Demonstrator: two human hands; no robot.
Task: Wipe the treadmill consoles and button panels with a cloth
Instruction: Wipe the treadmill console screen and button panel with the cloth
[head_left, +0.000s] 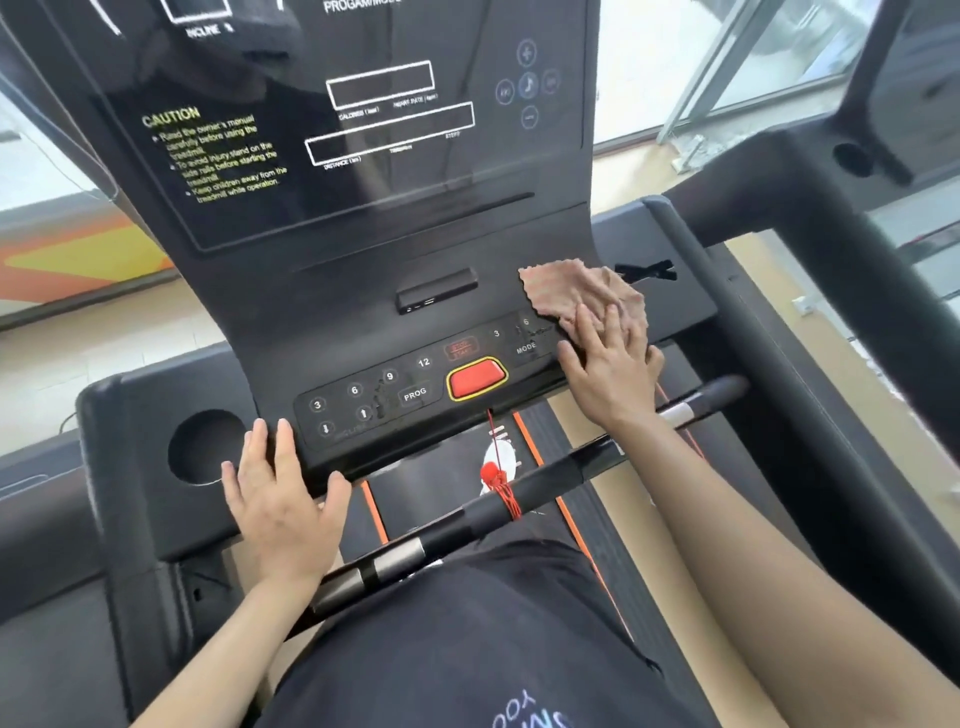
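the right hand (610, 364) lies flat and spread, fingers straight, pressing a pinkish-brown cloth (576, 293) against the right end of the button panel (405, 395), just beside the key marked mode. it does not grip the cloth, only pins it under the palm and fingers. the left hand (280, 493) is open too, palm down on the left edge of the console (363, 249), holding nothing and likely bracing.

the main risk sits close by: the red stop button (477, 378) is near the wiping hand, and the number keys run along the same strip. a firm sweep leftward could press a key and start or change the machine while the person stands over the belt (587, 457). the red safety cord (501, 483) hangs from under the panel and is wound on the handlebar (519, 499); a forearm could snag it. since the cloth is only pinned, it might slide off the panel's edge.

the round cup holder (202, 447) left of the panel looks empty. a second recess on the right holds a dark clip-like object (647, 271); i cannot tell what it is.
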